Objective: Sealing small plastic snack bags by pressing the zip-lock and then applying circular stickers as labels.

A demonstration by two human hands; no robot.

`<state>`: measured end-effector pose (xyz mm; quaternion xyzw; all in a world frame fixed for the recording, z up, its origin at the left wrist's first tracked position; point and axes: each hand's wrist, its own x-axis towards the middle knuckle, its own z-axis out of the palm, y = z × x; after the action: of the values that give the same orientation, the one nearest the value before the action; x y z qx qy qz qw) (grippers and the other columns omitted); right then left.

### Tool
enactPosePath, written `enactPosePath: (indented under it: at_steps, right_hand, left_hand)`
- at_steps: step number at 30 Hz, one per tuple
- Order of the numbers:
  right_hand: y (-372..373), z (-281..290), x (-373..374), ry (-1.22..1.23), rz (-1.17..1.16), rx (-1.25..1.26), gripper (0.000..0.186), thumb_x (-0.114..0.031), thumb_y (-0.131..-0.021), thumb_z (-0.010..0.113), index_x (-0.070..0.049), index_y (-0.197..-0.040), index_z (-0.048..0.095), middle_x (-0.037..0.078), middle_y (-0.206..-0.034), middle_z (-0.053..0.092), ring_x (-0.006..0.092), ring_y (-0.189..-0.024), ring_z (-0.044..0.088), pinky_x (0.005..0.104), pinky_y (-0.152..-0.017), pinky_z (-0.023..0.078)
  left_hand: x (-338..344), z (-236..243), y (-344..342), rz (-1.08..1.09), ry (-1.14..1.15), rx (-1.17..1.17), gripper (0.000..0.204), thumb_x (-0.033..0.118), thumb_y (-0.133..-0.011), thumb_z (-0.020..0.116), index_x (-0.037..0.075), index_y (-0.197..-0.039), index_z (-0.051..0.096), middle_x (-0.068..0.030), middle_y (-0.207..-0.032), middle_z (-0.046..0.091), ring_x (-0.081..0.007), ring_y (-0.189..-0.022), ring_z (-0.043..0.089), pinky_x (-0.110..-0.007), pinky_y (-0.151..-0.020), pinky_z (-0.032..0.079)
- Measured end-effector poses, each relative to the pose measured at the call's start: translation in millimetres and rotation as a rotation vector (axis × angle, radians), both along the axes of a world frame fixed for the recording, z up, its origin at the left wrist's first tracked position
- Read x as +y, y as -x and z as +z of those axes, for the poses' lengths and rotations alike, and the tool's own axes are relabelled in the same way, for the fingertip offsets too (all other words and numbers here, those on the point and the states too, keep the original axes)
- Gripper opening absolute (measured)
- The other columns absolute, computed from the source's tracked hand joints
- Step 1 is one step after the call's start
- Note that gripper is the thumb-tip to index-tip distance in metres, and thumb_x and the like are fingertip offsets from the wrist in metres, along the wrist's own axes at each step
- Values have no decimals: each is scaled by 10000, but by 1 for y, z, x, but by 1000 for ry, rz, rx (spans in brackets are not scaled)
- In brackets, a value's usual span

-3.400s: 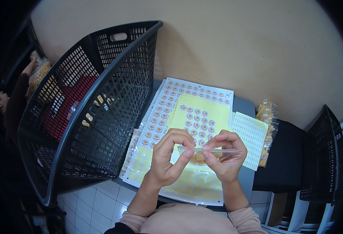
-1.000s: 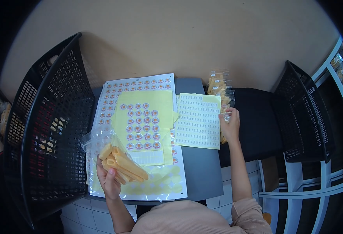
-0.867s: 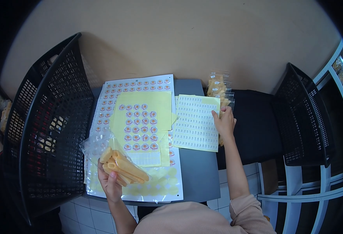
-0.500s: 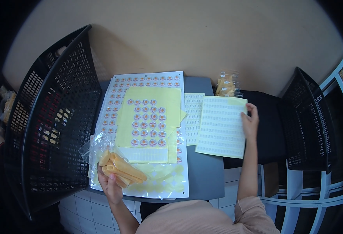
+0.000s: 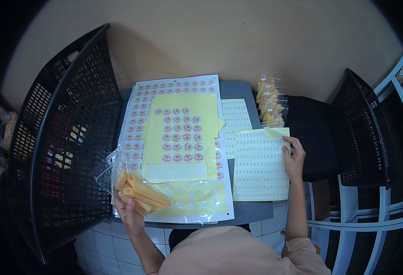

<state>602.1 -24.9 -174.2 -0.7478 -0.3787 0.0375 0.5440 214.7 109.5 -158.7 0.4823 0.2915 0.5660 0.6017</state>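
Note:
My left hand (image 5: 130, 219) grips a clear plastic bag of yellow, hollow tube-shaped snacks (image 5: 144, 192) over the near left corner of the sticker sheets; its fingers are partly hidden behind the bag. The bag's loose open-looking end points left. My right hand (image 5: 295, 159) is closed on the right edge of a pale sheet of small printed labels (image 5: 262, 169), thumb in front. Labels are gone from that sheet's upper right corner. In the middle lies a yellow backing sheet (image 5: 183, 101) with several round stickers, on top of a large white sticker sheet (image 5: 139, 99).
A second small-label sheet (image 5: 238, 120) lies on the grey table (image 5: 252, 211). Beyond my right hand, several labelled snack bags (image 5: 271, 103) lie in a row on a black surface (image 5: 309, 123). Tall black perforated baskets stand left (image 5: 73, 137) and right (image 5: 364, 133).
My right hand has brought the label sheet nearer to me and lower in view. More of the bag row shows as the view shifts. The left hand keeps its hold on the snack bag.

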Motion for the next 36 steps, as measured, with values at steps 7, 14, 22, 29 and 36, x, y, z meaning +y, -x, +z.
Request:
enactPosePath:
  at_steps: [7, 14, 22, 29, 36]
  right_hand:
    - [14, -19, 19, 23, -15, 15, 231, 89, -714, 501, 35, -928, 567, 107, -914, 533, 177, -802, 558, 242, -700, 432]
    - [26, -21, 39, 302, -16, -302, 313, -1, -668, 606, 0, -974, 539, 139, -1059, 471, 301, -966, 482, 341, -831, 386]
    - [9, -8, 55, -556, 116, 1087, 174, -111, -754, 558, -38, -911, 536, 81, -976, 507, 222, -923, 499, 320, -810, 381]
    - [30, 32, 50, -1200, 303, 1606, 134, -154, -801, 480, -30, -839, 515, 69, -811, 513, 177, -771, 496, 300, -712, 398]
    - [19, 5, 74, 24, 90, -195, 262, -95, -742, 584, 27, -962, 514, 108, -883, 558, 219, -803, 542, 316, -728, 420]
  left_hand:
    - [2, 3, 4, -40, -27, 0, 506, 139, -817, 473, -26, -1245, 259, -119, -1190, 397, -189, -1080, 411, -308, -926, 318]
    - [3, 6, 8, -49, -27, 24, 518, 143, -814, 478, -34, -1247, 254, -133, -1184, 401, -192, -1079, 412, -305, -928, 314]
    - [6, 7, 6, -39, -35, 21, 519, 140, -806, 473, -39, -1244, 259, -136, -1177, 406, -193, -1068, 421, -302, -921, 322]
    - [-2, 21, -33, -224, 83, 122, 595, -9, -769, 469, 18, -1286, 177, -144, -1181, 410, -198, -1073, 425, -310, -930, 321]
    - [-7, 39, -62, -243, -8, 147, 740, -35, -762, 477, 101, -1326, 18, -187, -1195, 390, -217, -1130, 387, -318, -954, 291]
